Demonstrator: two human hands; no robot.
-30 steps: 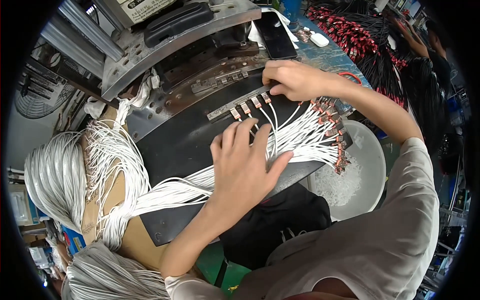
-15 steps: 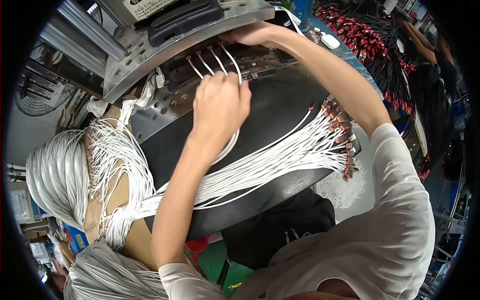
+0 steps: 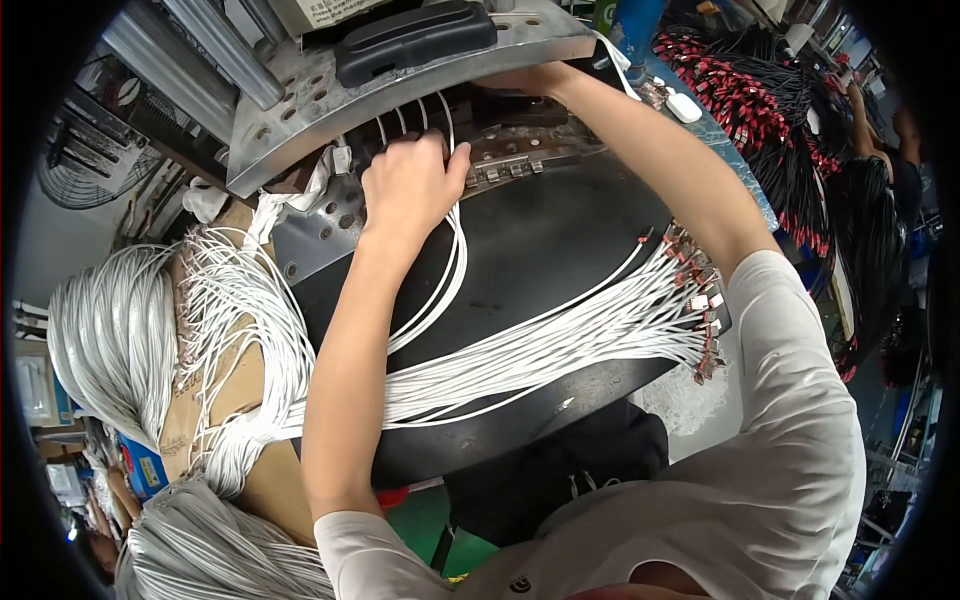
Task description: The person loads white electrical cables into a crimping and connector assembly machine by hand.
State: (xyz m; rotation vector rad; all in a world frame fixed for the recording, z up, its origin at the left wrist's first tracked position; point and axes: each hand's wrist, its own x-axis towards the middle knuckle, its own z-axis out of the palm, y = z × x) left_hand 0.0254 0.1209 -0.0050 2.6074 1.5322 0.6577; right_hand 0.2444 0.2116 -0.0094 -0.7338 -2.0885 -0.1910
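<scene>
My left hand (image 3: 412, 188) is closed around a few white cables (image 3: 459, 255) in front of the machine. Their upper ends run up under the thick metal plate (image 3: 545, 48), which hides the tips. Below the hand the cables curve down toward a large bundle of white cables (image 3: 520, 345) laid across the black work surface (image 3: 560, 240). Under the plate's right part reaches my right hand (image 3: 530, 80); its fingers are hidden behind the plate's edge. Small metal clips (image 3: 505, 172) sit in a row on the lower machine bed, right of my left hand.
Coiled grey-white cables (image 3: 105, 340) lie at the left beside cardboard (image 3: 200, 400). Steel columns (image 3: 175, 75) rise at the far left. Black cables with red ends (image 3: 725, 95) are heaped on the blue bench at right. Another person's arm (image 3: 865, 120) shows at far right.
My left hand has moved up toward the machine with the cables, whose red-brown ends have gone out of sight under the plate. My right hand is now more hidden by the plate.
</scene>
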